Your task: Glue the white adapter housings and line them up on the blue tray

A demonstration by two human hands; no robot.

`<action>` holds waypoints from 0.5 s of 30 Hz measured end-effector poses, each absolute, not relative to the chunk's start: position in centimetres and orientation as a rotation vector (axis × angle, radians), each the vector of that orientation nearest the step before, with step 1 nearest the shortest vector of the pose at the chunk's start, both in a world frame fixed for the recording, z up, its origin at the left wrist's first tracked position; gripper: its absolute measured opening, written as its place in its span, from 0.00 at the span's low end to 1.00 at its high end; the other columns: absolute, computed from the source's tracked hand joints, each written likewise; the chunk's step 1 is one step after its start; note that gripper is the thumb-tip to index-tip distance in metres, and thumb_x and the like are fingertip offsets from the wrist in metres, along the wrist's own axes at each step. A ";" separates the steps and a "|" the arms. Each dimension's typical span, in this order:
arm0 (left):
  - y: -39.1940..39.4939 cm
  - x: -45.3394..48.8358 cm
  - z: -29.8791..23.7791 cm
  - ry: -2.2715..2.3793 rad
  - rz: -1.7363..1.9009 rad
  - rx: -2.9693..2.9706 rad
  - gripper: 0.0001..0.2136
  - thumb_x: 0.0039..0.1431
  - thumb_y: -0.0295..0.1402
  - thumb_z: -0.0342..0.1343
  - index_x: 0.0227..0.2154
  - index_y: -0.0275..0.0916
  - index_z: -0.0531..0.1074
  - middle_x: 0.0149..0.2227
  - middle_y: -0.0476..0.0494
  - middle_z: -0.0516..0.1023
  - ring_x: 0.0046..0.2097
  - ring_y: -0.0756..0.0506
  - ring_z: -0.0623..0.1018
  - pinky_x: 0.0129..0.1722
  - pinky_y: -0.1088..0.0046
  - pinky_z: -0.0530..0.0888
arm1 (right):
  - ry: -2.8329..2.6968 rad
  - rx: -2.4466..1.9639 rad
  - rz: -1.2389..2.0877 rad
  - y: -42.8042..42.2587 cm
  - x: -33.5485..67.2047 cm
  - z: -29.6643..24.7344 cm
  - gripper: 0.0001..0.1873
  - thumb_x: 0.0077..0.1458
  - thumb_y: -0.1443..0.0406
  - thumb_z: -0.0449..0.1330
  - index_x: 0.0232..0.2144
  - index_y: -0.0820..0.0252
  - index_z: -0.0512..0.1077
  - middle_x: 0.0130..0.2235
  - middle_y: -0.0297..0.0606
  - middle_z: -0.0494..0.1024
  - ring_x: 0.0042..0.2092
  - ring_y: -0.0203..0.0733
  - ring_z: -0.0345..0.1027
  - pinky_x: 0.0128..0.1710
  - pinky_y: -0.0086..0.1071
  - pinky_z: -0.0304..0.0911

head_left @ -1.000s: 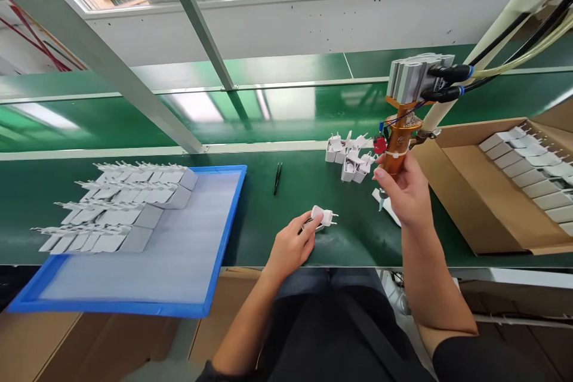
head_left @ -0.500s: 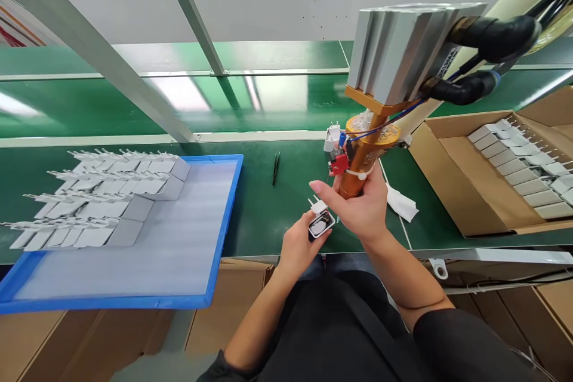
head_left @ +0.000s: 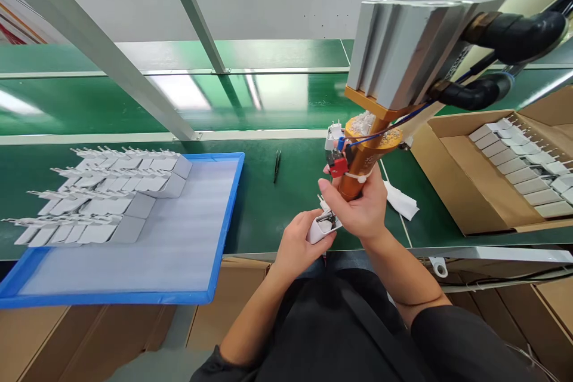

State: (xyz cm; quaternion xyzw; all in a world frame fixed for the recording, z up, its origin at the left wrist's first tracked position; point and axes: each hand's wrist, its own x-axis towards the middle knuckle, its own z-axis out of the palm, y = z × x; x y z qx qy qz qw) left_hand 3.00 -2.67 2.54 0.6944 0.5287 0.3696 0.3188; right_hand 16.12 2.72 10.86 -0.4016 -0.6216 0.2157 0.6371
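Note:
My left hand (head_left: 298,245) is closed round a small white charger plug housing (head_left: 323,227), open side up, just above the near edge of the green bench. My right hand (head_left: 360,208) grips the orange barrel of a hanging tool (head_left: 363,161) with a grey metal block (head_left: 403,51) on top and black hoses. The tool's lower tip sits at the housing's opening, hidden by my fingers. A small heap of white plug housings (head_left: 333,134) lies behind the tool.
A blue tray (head_left: 226,224) at the left holds rows of white plug parts (head_left: 102,197). Black tweezers (head_left: 276,166) lie on the green bench (head_left: 268,203). A cardboard box (head_left: 452,185) at the right holds rows of housings. A white cloth (head_left: 403,203) lies beside my right hand.
My left hand lifted the housing off the bench and tilted it open side up. My right hand brought the hanging tool left and down onto it.

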 end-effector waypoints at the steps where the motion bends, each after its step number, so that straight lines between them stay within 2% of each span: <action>1: -2.7 3.0 2.6 1.387 0.968 1.830 0.14 0.57 0.35 0.62 0.45 0.39 0.74 0.39 0.44 0.79 0.40 0.44 0.79 0.40 0.69 0.75 | -1.421 -0.918 0.498 2.7 16.2 10.8 0.14 0.52 0.66 0.63 0.29 0.53 0.58 0.20 0.23 0.63 0.25 0.36 0.66 0.32 0.34 0.70; 3: -2.7 3.1 2.6 1.386 0.956 1.826 0.14 0.57 0.35 0.62 0.45 0.39 0.74 0.39 0.44 0.79 0.40 0.44 0.79 0.41 0.69 0.75 | -1.423 -0.923 0.513 2.7 16.3 10.6 0.14 0.53 0.65 0.62 0.28 0.53 0.57 0.20 0.23 0.63 0.23 0.35 0.64 0.32 0.35 0.70; 10: -2.7 3.2 2.3 1.382 0.935 1.788 0.14 0.57 0.36 0.62 0.46 0.38 0.74 0.40 0.43 0.80 0.41 0.43 0.79 0.42 0.68 0.75 | -1.414 -0.932 0.531 2.7 16.3 10.4 0.13 0.53 0.64 0.63 0.29 0.53 0.59 0.20 0.24 0.65 0.27 0.37 0.67 0.39 0.39 0.72; 15: -2.8 3.3 2.4 1.379 0.905 1.727 0.15 0.58 0.37 0.62 0.46 0.37 0.74 0.42 0.41 0.80 0.42 0.42 0.79 0.43 0.67 0.74 | -1.423 -0.867 0.542 2.8 16.2 10.8 0.17 0.51 0.64 0.67 0.28 0.53 0.59 0.21 0.24 0.66 0.28 0.37 0.69 0.42 0.41 0.72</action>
